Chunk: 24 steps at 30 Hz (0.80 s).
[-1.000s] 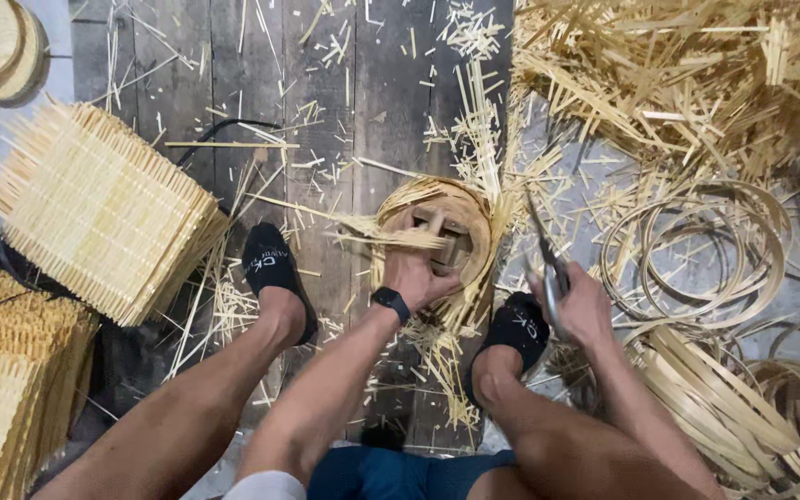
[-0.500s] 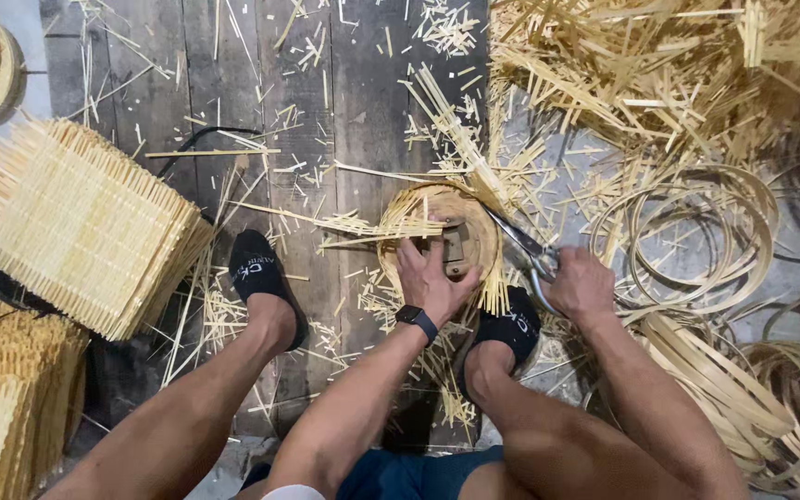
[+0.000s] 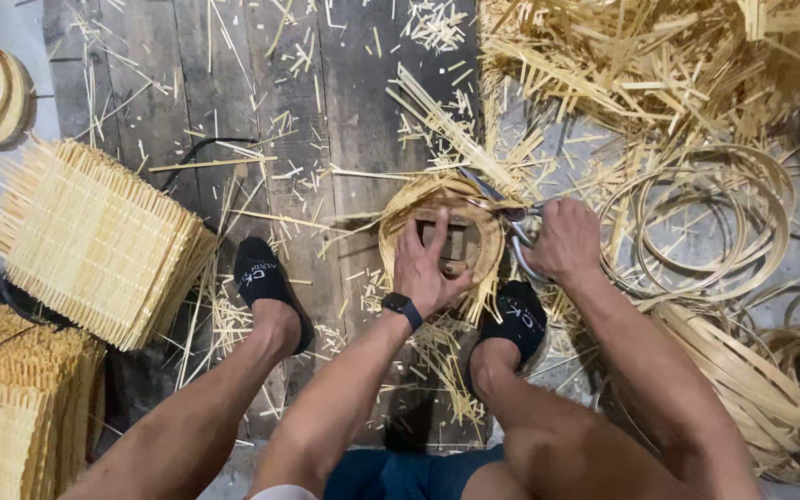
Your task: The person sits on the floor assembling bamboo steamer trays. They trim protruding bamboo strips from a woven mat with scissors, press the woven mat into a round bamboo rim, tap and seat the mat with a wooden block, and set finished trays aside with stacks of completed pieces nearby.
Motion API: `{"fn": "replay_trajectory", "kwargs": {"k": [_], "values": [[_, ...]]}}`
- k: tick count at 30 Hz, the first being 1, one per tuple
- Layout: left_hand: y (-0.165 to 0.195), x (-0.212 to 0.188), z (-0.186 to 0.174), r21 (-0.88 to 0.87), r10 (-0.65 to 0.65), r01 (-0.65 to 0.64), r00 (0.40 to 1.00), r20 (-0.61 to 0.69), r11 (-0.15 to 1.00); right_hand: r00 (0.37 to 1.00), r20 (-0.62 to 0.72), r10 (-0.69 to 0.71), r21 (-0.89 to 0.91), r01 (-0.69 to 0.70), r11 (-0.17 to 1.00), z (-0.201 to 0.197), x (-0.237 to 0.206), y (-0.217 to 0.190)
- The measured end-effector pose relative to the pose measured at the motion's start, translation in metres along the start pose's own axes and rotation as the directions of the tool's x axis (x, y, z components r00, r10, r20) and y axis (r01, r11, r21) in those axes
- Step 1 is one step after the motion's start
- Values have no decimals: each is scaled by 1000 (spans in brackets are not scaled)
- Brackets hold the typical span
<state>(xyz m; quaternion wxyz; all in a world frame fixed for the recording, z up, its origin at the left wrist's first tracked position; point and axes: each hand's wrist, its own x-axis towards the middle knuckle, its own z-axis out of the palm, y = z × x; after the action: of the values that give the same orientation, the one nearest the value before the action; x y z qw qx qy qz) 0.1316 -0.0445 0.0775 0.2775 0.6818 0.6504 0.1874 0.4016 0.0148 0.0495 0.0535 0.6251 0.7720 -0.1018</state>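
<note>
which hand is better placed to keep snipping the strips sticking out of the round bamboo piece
Right. The right hand already grips the scissors with the blades at the edge of the round woven bamboo piece, while the left hand lies flat across it, pinning it down.

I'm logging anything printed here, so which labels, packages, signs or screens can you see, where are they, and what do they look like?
Smartwatch: on the left wrist, small dark rectangular face, black band; screen looks dark.
Left sock: black, with small white lettering on the top of the foot.
Right sock: black, same white lettering.
No packages or signs in view.
</note>
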Motion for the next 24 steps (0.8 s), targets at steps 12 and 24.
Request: {"fn": "replay_trajectory", "kwargs": {"k": [12, 24], "values": [[-24, 20, -41, 167, 129, -195, 931, 342, 966, 987, 161, 6, 30, -11, 1000, -3, 15, 0], [19, 22, 4, 94, -162, 159, 986, 34, 983, 971, 239, 31, -31, -24, 999, -1, 22, -1]]}}
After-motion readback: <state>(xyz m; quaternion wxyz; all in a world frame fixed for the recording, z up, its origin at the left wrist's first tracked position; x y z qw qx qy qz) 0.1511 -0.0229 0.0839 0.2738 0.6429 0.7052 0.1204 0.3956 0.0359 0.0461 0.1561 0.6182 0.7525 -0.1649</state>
